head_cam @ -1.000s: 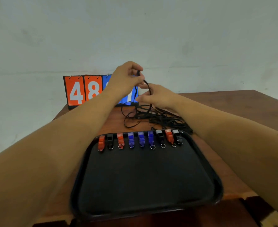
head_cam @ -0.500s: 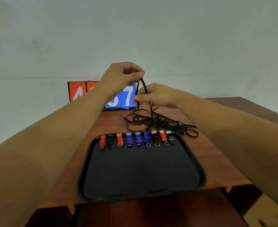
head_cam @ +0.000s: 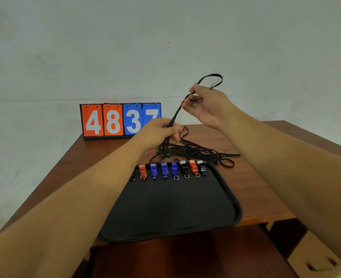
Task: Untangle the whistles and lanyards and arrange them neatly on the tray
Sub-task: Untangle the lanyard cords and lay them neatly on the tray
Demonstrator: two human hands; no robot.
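A black tray (head_cam: 215, 213) lies on the wooden table, with several whistles (head_cam: 173, 169) in red, blue and black lined up along its far edge. Behind the tray sits a tangled pile of black lanyards (head_cam: 191, 150). One black lanyard (head_cam: 176, 111) is stretched up out of the pile. My left hand (head_cam: 158, 130) grips it low, just above the pile. My right hand (head_cam: 207, 103) pinches it higher, and a loop of it arches over that hand. My left forearm hides the leftmost whistles.
A flip scoreboard (head_cam: 113, 121) showing 4 8 3 7 stands at the table's far left edge against the wall. A cardboard box (head_cam: 322, 259) sits on the floor at the lower right. The near part of the tray holds nothing.
My right hand has risen up and to the right, drawing the lanyard taut. My left hand has dropped lower toward the pile. The view has shifted, so the scoreboard shows more fully.
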